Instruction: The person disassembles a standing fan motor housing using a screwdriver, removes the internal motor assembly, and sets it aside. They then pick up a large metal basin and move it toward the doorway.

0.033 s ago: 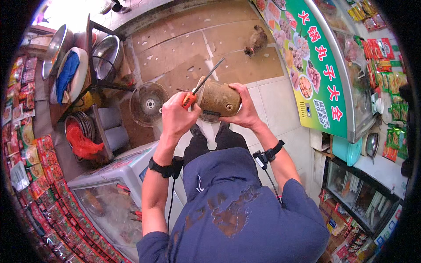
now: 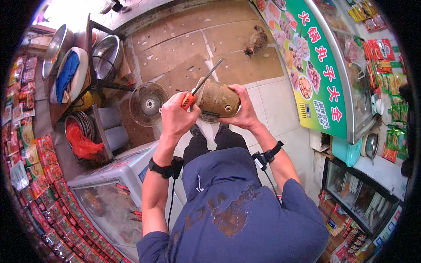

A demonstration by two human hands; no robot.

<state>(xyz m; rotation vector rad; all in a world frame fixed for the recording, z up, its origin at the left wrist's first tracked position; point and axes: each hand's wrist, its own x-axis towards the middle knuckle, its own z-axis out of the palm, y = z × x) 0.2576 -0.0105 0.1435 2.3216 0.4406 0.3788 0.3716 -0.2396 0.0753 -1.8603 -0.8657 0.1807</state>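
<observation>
My left hand [image 2: 179, 115] is closed around the orange and black handle of a screwdriver [image 2: 209, 75]. Its long dark shaft points up and to the right, away from me. Against the right side of a grimy tan rounded housing [image 2: 218, 100], which looks like a fan motor cover, my right hand [image 2: 244, 108] is clasped with the thumb below. A round fitting shows on the housing's near right side. The left hand is right beside the housing's left edge; its fingertips are partly hidden. On the floor to the left lies a round wire fan guard [image 2: 149, 104].
A cat [image 2: 257, 41] is on the cardboard [image 2: 175, 50] covering the floor ahead. A freezer with a green panel [image 2: 322, 65] stands at right, a grey chest freezer [image 2: 114, 193] at near left. Metal basins [image 2: 107, 55] and a stool [image 2: 112, 127] stand at left.
</observation>
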